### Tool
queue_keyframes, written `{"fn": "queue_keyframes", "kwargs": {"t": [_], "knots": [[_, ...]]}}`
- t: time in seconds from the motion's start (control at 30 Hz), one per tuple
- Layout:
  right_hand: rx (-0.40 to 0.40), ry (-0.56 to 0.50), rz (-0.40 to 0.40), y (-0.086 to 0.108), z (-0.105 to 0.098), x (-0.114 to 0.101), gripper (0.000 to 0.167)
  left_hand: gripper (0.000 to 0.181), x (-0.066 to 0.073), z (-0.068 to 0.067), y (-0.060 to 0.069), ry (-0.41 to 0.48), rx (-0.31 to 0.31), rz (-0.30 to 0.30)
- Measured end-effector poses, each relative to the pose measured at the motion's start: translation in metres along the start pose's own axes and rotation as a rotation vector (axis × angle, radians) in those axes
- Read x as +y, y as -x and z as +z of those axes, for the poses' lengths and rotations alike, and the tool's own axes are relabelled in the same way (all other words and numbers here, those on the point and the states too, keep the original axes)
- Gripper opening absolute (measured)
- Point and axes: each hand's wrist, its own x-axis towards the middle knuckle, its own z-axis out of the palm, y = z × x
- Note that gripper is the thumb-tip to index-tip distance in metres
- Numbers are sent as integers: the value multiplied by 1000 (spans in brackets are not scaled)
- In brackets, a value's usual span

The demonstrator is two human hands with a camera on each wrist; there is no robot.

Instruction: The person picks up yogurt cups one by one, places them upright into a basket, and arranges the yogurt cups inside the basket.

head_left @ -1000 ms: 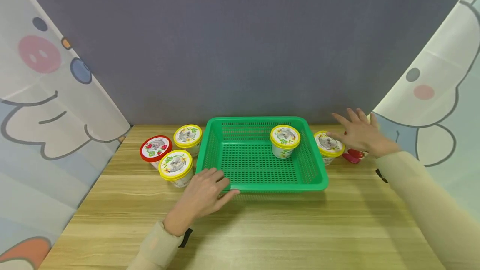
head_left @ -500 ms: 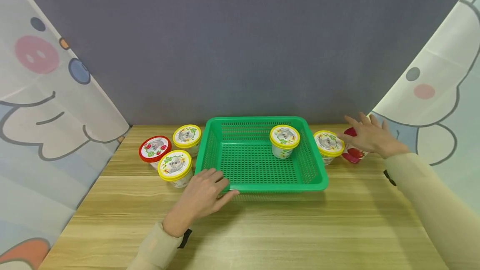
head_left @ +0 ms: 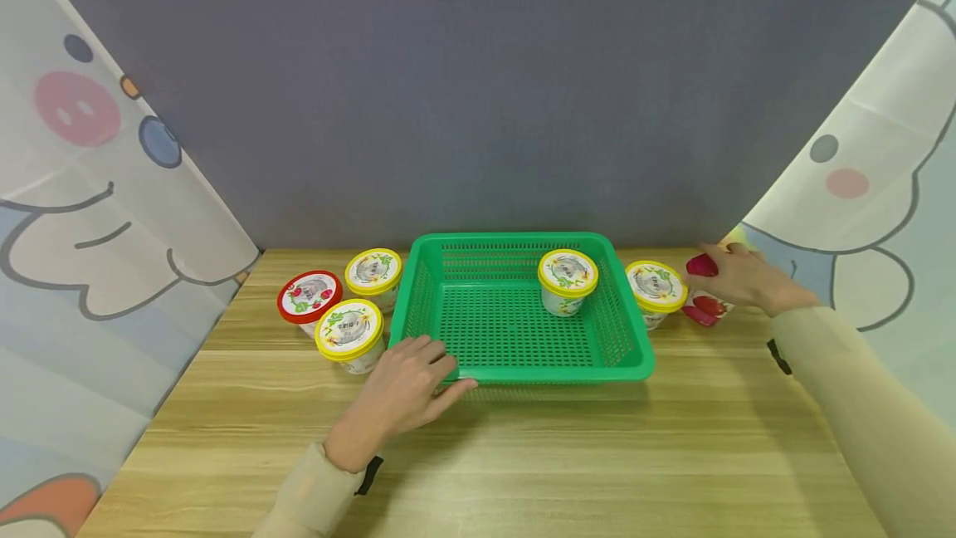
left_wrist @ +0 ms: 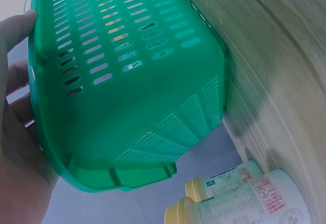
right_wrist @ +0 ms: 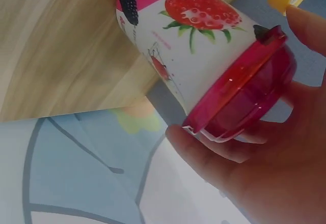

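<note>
My left hand grips the near-left rim of the green plastic basket; in the left wrist view the thumb lies outside the rim and the fingers curl behind it. Inside the basket, at the right, stands a yellow-lidded tub. My right hand is at the magenta lid of a cup printed with strawberries, at the far right. Its fingers reach around the lid, while the thumb stands a little apart from it in the right wrist view. The hand hides part of the cup from the head view.
Another yellow-lidded tub stands between the basket and the strawberry cup. Left of the basket are two yellow-lidded tubs, one behind and one nearer, and a red-lidded tub. A grey partition rises behind the wooden table.
My right hand has moved right, away from above the yellow-lidded tub, and come down to the strawberry cup's lid. The left hand and the basket have stayed in place.
</note>
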Motion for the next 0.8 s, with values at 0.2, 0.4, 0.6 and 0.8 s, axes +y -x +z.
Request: {"fn": "queue_keyframes", "kwargs": {"t": [0.2, 0.4, 0.6, 0.8], "knots": [[15, -11, -4, -1, 3, 5, 83, 50, 0, 0, 0, 1, 0, -2], [15, -4, 22, -1, 3, 4, 80, 49, 0, 1, 0, 6, 7, 2], [33, 10, 33, -1, 0, 3, 84, 48, 1, 1, 0, 9, 5, 2], [51, 32, 36, -1, -11, 0, 75, 47, 0, 1, 0, 7, 6, -1]]}}
